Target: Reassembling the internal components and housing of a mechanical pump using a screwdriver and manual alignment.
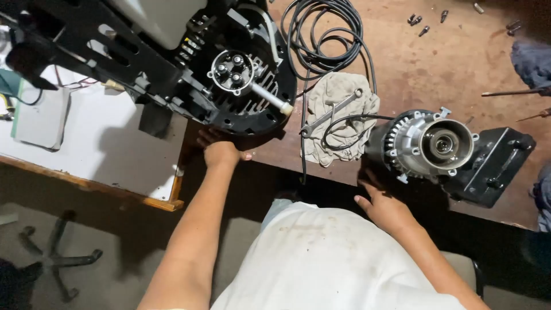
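My left hand (220,151) presses against the lower edge of a large black engine housing (241,74) that lies on the bench, its finned round end and a protruding metal shaft (270,99) facing up. My right hand (383,208) rests near the table edge, fingers spread, just below a grey and black generator motor unit (436,146) lying on its side. Between them a grey rag (338,117) holds a metal wrench (332,113).
A coiled black cable (327,40) loops over the brown bench (436,63). Several loose bolts (422,23) lie at the far right. A white board (103,143) with a wooden rim sits left. A chair base (54,258) stands on the floor.
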